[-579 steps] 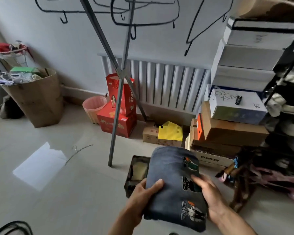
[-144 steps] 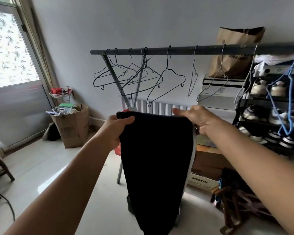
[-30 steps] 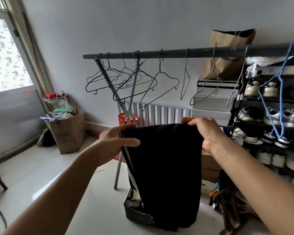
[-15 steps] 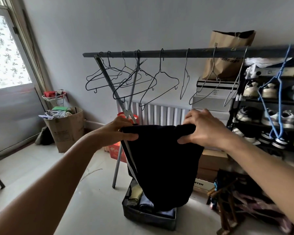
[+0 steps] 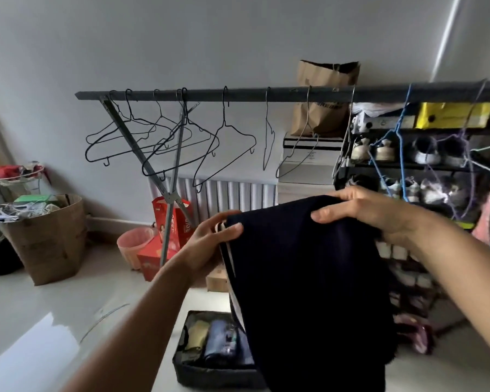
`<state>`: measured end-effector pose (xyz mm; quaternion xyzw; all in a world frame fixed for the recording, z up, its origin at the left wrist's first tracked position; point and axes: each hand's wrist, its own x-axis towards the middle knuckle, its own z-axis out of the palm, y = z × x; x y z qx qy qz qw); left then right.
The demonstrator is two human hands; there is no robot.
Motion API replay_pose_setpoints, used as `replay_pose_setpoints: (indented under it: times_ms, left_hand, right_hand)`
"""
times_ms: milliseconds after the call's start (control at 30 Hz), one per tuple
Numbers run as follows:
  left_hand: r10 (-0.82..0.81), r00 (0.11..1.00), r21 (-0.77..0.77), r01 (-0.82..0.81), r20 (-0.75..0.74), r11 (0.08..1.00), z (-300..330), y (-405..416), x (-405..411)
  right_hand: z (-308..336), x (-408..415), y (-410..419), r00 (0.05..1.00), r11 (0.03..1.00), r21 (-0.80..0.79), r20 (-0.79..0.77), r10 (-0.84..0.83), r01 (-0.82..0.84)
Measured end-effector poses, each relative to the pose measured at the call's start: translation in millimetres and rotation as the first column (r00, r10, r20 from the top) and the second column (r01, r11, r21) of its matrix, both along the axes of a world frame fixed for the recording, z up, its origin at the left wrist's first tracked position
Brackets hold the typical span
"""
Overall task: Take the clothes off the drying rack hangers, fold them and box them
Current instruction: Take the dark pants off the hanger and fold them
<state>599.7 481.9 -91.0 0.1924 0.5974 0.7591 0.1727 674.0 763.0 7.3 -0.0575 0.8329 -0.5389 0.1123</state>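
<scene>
The task looks well along. Every hanger (image 5: pixel 224 142) in view on the rail (image 5: pixel 266 95) is bare, and the box (image 5: pixel 210 373) on the floor below the rail already holds a few folded pieces, a yellowish one and a bluish one among them. What seems left is this dark garment (image 5: pixel 309 278): it is off its hanger but not yet folded small or boxed.

The garment hangs in the air below the rail and above the box, its lower part covering the box's right side. The left hand (image 5: pixel 210 236) pinches the garment's top left corner, thumb on the front and fingers behind, beside a white stripe (image 5: pixel 229 256). The right hand (image 5: pixel 362 210) grips the top right edge, fingers curled over it and thumb pressed on the front. Neither hand is spread.
</scene>
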Motion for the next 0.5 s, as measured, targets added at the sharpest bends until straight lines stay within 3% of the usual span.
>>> replay_pose_setpoints:
  times_ms: [67, 133, 200, 267, 333, 433, 500]
  left_hand:
    - [-0.054, 0.998, 0.029, 0.055, -0.020, 0.998, 10, 11, -12]
    - [-0.132, 0.990, 0.035, 0.134, -0.044, 0.990, 23, 27, -18]
    - [-0.205, 0.976, -0.014, 0.204, -0.078, 0.979, 36, 46, -20]
    - [-0.262, 0.959, -0.068, 0.256, -0.111, 0.964, 48, 60, -23]
    - [-0.263, 0.954, -0.117, 0.248, -0.145, 0.962, 59, 63, -28]
    - [-0.150, 0.953, -0.212, 0.095, -0.264, 0.973, 67, 64, -34]
    - [-0.026, 0.952, -0.231, -0.047, -0.304, 0.972, 64, 68, -37]
  right_hand:
    - [9, 8, 14, 1.000, 0.980, 0.199, 0.024, 0.018, -0.023]
    - [16, 16, 15, 0.996, 0.900, 0.429, 0.073, 0.050, -0.076]
    - [10, 18, 0, 0.993, 0.859, 0.503, 0.104, 0.055, -0.100]
    - [-13, 12, -15, 0.999, 0.886, 0.462, 0.018, 0.046, -0.049]
    - [-33, 4, -20, 0.994, 0.950, 0.295, -0.076, -0.082, 0.101]
    - [-37, -1, -18, 0.972, 0.971, 0.055, -0.007, -0.233, 0.233]
    - [-33, -4, -22, 0.964, 0.965, 0.011, 0.041, -0.262, 0.262]
